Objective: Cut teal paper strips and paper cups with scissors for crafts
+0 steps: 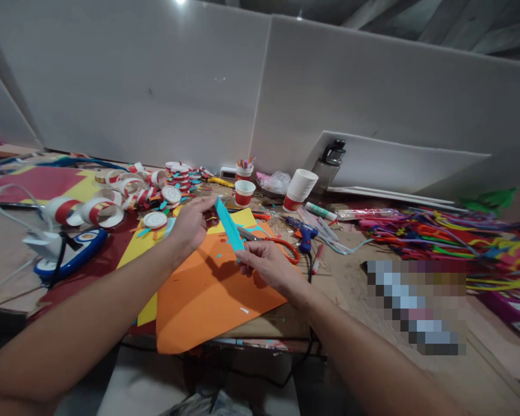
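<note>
A folded strip of turquoise paper (pixel 229 226) is stretched between my two hands, above an orange sheet (pixel 199 312). My left hand (pixel 194 222) pinches its upper far end. The lower near end is between the thumb and fingers of my right hand (pixel 266 263). Just behind the right hand lie scissors with orange handles (pixel 291 249), their blades partly hidden by the strip. Yellow sheets (pixel 147 309) stick out from under the orange one. Small turquoise scraps are scattered on the orange paper.
Cut paper cup rings (pixel 104 212) and white discs (pixel 155 220) lie left, near a blue-and-white power strip (pixel 80 251). Stacked paper cups (pixel 300 188), a bottle (pixel 330 164) and a blue glue gun (pixel 307 237) stand or lie behind. Colourful pipe cleaners (pixel 437 231) spread at right.
</note>
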The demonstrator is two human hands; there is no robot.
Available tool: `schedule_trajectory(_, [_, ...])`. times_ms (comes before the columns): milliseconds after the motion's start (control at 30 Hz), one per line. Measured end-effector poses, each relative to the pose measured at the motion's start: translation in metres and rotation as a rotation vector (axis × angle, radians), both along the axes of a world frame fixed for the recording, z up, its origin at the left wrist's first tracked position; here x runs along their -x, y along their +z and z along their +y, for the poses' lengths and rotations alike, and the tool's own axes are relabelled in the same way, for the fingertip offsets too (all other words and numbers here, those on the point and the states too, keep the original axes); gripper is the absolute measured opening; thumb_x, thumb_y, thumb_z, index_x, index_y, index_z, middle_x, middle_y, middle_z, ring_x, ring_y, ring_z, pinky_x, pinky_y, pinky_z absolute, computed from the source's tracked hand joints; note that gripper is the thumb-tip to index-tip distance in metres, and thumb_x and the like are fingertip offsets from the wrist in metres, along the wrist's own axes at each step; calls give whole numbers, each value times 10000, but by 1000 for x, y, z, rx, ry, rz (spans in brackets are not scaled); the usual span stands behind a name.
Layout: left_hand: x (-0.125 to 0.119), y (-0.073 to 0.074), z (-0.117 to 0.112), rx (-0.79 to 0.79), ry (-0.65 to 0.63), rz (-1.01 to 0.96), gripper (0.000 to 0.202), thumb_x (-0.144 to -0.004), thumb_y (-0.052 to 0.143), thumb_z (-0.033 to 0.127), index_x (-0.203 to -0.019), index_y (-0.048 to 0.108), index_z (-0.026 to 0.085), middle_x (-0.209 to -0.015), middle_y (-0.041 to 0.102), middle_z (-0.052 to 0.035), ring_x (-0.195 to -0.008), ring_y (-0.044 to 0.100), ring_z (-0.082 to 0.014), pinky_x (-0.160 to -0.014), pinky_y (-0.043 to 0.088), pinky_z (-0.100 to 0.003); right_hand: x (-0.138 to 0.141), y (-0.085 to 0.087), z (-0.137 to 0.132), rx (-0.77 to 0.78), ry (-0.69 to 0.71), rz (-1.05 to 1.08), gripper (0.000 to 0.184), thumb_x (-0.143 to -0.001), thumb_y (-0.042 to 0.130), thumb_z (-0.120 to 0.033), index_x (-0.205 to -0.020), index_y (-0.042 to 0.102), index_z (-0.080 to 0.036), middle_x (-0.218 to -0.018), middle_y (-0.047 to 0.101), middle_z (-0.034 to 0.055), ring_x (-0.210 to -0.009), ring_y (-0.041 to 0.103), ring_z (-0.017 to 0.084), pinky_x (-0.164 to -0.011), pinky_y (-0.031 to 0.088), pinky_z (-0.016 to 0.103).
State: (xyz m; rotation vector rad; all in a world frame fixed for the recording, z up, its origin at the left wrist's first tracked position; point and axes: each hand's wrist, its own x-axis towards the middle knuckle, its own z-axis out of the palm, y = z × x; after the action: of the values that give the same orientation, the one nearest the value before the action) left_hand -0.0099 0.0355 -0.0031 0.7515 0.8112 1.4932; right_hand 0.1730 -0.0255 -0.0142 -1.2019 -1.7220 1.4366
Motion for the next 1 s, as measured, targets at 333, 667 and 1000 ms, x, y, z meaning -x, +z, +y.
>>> schedule_trajectory(333, [2,5,-7,-204,-171,-28,268,-604,874,278,-704,664,146,-675,665,3,-570,557,-79,-539,434,-201,-9,-1,-3,-739,-181,-435,292,-926,524,-286,-656,551,-179,-686,571,23,-649,483,135,-611,357,264])
schedule_trajectory(667, [5,9,-19,-260,-297,28,271,-649,853,320,-725,645,165,-705,695,-27,-674,675,-155,-549,511,-222,-14,3,-1,-1081,-80,-703,188,-948,544,-270,-930,696,-161,-916,701,114,-880,589,218,-782,426,330])
schedule_trajectory(1000, [5,1,0,13,-35,-36,56,-836,653,120,-795,616,127,-738,702,-32,-649,691,-102,-542,542,-145,-32,15,17,-595,-110,-406,280,-952,494,-344,-872,681,-152,-774,638,49,-727,562,166,-676,408,281])
